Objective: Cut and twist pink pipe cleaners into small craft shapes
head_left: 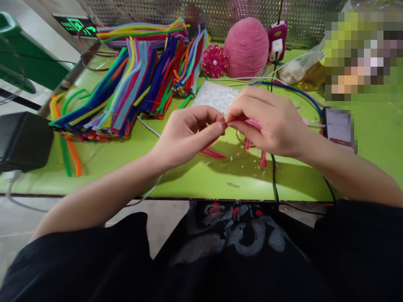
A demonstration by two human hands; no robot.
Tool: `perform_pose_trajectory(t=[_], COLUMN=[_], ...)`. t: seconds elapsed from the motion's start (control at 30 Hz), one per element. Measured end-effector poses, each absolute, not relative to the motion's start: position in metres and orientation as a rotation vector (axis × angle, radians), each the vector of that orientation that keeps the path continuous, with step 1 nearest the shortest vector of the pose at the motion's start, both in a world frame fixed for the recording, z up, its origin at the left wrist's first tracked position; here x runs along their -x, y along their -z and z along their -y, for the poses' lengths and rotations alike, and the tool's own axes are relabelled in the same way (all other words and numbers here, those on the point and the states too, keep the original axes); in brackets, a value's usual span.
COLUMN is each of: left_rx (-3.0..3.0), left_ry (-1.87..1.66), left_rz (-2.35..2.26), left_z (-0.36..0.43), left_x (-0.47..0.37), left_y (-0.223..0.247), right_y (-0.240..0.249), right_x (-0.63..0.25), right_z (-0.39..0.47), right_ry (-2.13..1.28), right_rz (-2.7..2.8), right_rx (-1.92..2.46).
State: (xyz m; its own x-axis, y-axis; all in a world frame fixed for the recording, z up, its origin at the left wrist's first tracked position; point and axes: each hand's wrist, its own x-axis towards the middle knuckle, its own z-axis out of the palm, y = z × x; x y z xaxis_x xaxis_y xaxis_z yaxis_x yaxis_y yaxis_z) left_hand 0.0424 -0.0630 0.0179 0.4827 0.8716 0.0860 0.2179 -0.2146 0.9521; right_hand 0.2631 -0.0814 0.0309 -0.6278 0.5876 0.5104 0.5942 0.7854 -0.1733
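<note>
Above the green table, my left hand [192, 132] and my right hand [267, 119] meet fingertip to fingertip. Both are closed in a pinch on a pink pipe cleaner [212, 146], whose loose lengths hang below the left fingers. More bright pink fuzzy stems with rounded ends [263, 160] show under my right palm; whether they join the same piece is hidden. Behind the hands lies a clear bag of small white beads [214, 97]. Farther back sit a pink petalled flower with a pearl centre [215, 62] and a pink wrapped ball [247, 48].
Bundles of coloured pipe cleaners [126, 92] lie at the left on the green table [176, 178]. A black box [25, 140] stands at the left edge. A phone [340, 128] is beside my right forearm. A black cable [274, 180] runs over the front edge.
</note>
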Motion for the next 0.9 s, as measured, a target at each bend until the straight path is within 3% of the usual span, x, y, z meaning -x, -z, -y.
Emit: perform_pose_trajectory(t=[0.27,0.53,0.9], left_rx=[-2.111,-1.858,-1.598], left_ry=[-0.916,-0.925,-1.090], left_rz=[-0.940,-1.029,-0.858], left_z=[0.057,0.056,0.040], left_x=[-0.037,-0.037,-0.044], left_y=[-0.016,-0.018,0.000], right_y=[-0.037,-0.050,-0.043], right_x=[-0.261,-0.246,-0.237], right_z=[0.079,0.082,0.070], right_ry=[0.189,-0.149,-0.623], right_rz=[2.491,2.261,1.911], right_rx=[0.918,1.153,1.150])
